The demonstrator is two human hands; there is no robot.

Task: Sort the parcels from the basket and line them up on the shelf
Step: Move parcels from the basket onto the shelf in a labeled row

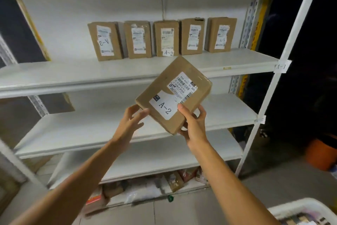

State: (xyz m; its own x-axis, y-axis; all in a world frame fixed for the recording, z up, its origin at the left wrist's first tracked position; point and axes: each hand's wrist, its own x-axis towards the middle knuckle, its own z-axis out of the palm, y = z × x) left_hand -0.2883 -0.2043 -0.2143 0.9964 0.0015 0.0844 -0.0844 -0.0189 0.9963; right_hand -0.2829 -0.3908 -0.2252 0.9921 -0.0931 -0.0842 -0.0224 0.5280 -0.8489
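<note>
The right grip (193,124) clasps a brown cardboard parcel (173,95) marked A-2; the left grip (131,120), loose and empty, is beside its 8 o'clock corner.

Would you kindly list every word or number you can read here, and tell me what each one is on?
"A-2": white sticker on the held parcel.
"A-2", upside down: leftmost shelf parcel.
"A-2": paper tag on the middle shelf parcel.
"A-1": tag on the shelf post.
Too small or blurred: fine print on the shipping labels, and the lower post tag.
</note>
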